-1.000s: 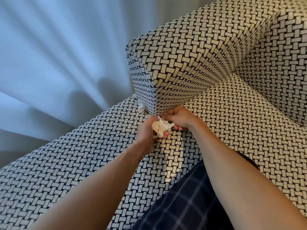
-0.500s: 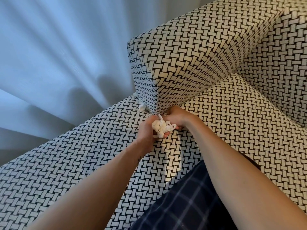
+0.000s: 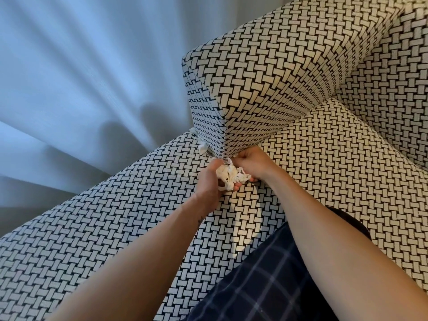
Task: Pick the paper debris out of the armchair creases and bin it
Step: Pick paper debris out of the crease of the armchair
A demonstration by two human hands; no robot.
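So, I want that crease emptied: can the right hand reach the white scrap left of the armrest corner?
Probably yes: the scrap pokes out uncovered, close by. The left hand, holding the paper wad, lies partly between it and the right hand.

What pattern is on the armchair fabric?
A black-and-cream basket-weave pattern covers the armchair, clearest in the head view.

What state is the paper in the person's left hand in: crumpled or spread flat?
Crumpled: the paper is a wrinkled, bunched wad held in the curled left hand.
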